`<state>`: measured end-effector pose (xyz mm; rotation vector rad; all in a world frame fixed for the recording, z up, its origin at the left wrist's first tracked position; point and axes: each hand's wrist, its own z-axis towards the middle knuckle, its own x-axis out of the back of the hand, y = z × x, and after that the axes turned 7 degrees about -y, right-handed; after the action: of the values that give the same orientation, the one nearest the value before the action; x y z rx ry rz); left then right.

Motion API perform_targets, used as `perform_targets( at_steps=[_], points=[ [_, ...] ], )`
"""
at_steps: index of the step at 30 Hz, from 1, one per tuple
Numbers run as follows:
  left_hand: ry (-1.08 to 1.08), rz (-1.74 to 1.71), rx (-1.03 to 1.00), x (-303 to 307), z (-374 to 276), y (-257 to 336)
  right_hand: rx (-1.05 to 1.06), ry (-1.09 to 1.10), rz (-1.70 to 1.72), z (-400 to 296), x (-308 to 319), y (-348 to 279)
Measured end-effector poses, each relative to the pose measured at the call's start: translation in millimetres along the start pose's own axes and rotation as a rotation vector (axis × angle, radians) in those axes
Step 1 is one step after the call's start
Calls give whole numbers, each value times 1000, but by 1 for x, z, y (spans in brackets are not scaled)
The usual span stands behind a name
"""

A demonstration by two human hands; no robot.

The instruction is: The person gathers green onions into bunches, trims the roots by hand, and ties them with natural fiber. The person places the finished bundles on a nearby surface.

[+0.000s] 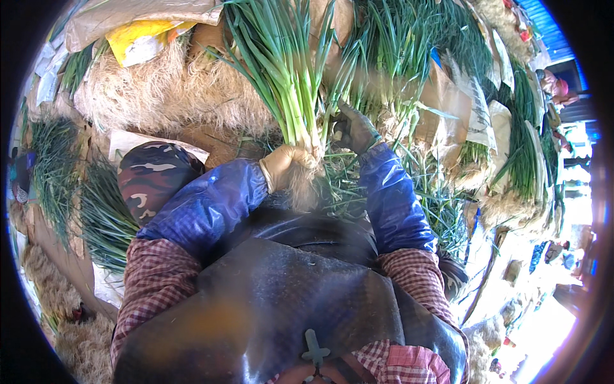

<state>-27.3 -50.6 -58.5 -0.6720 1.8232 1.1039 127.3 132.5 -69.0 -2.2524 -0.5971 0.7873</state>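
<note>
My left hand [286, 164], in a pale yellow glove, grips a bunch of green onions [300, 103] just above the roots. The leaves point up and away from me, and the roots hang below the fist. Just right of this bunch is my right hand [354, 128], in a dark, soiled glove, its fingers among a few thin green leaves; whether it grips them I cannot tell. More green onions [391, 62] with roots lie beyond the right hand. Loose green trimmings [348, 177] lie below and between the hands.
A long pile of green onions with pale roots [177, 96] lies beyond my left arm, partly under brown paper [144, 19] and a yellow wrapper [139, 41]. Leafy bunches [105, 211] lie at the left. Paper-wrapped bunches [520, 149] stand at the right. Other people [554, 89] are at the far right edge.
</note>
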Motion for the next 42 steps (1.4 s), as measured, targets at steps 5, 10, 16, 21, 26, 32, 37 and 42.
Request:
perform_targets(
  at_steps=[5,10,16,21,26,32,37,42],
  points=[
    [2,97,22,-5,1,0,139,-59,18,1,-8,2],
    [54,89,-43,-11,0,0,516,-235,530,-8,-17,-3],
    [13,-104,-56,-4,4,0,534,-409,307,-31,-23,6],
    [64,-119,-145,3,7,-6,265,-37,-130,-54,-24,24],
    [122,-50,-231,6,11,-4,574,-93,-1067,-67,-10,58],
    [138,8,-207,10,11,3,-158,-162,-2007,-73,19,106],
    [107,0,-169,2,10,3,438,73,-571,-66,19,69],
    [138,278,-246,-12,10,3,306,61,-266,-39,-11,28]
  ],
)
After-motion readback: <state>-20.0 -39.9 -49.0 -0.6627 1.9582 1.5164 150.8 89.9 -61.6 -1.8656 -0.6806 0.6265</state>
